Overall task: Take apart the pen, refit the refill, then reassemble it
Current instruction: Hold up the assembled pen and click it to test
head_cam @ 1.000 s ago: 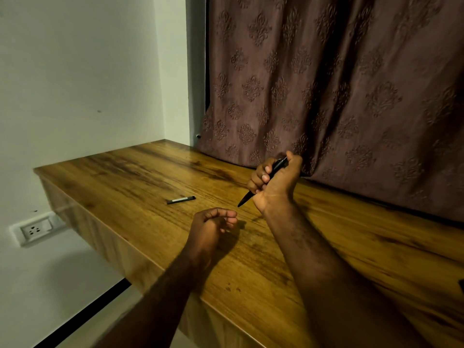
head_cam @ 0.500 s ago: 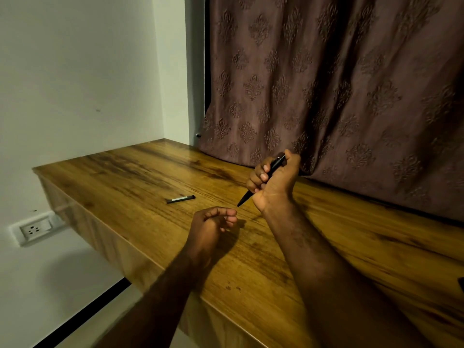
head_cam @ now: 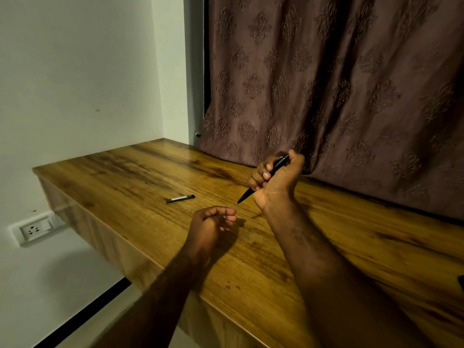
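My right hand point(head_cam: 275, 180) grips a black pen point(head_cam: 246, 195) in a fist above the wooden table point(head_cam: 125, 177). The pen's tip points down and left, and my thumb sits at its upper end. My left hand point(head_cam: 213, 222) hovers just above the table in front of the tip, with its fingers loosely curled and nothing in them. A second dark pen part with a pale band point(head_cam: 180, 198) lies flat on the table to the left of both hands.
A brown patterned curtain point(head_cam: 326, 84) hangs behind the table, down to its back edge. A white wall with a socket point(head_cam: 32, 229) is at the left. A dark object point(head_cam: 461, 282) shows at the right frame edge.
My right thumb has shifted slightly at the pen's upper end. The left hand and the part on the table have stayed in place.
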{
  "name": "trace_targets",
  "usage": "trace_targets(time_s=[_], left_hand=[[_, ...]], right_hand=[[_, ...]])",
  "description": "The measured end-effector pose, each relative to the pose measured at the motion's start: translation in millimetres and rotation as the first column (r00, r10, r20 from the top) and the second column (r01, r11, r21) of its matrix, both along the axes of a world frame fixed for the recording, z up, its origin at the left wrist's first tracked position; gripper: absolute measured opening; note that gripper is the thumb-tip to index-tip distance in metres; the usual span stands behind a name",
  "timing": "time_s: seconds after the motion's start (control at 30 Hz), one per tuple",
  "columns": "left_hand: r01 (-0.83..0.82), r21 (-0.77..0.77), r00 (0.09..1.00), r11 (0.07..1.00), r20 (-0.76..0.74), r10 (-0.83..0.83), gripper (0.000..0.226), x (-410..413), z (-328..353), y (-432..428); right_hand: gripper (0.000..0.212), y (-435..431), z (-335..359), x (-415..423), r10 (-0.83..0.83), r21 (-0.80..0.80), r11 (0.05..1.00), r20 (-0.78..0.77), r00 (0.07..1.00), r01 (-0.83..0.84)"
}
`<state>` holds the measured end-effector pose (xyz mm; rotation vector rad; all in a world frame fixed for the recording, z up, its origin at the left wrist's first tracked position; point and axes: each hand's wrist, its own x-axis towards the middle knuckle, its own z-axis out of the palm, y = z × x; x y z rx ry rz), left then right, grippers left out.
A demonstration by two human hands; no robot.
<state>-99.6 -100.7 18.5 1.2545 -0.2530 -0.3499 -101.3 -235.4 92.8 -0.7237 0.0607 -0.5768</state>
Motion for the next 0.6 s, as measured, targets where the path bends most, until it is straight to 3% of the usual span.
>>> trace_targets(time_s=[0.6], left_hand=[[0.029,-0.026,0.999,0.999,0.02,-0.028,0.025,-5.2,4.6,1.1]], right_hand=[[0.051,-1.7,1.1,-3.4,-0.042,0.003,0.999,0.03,0.999,0.041]])
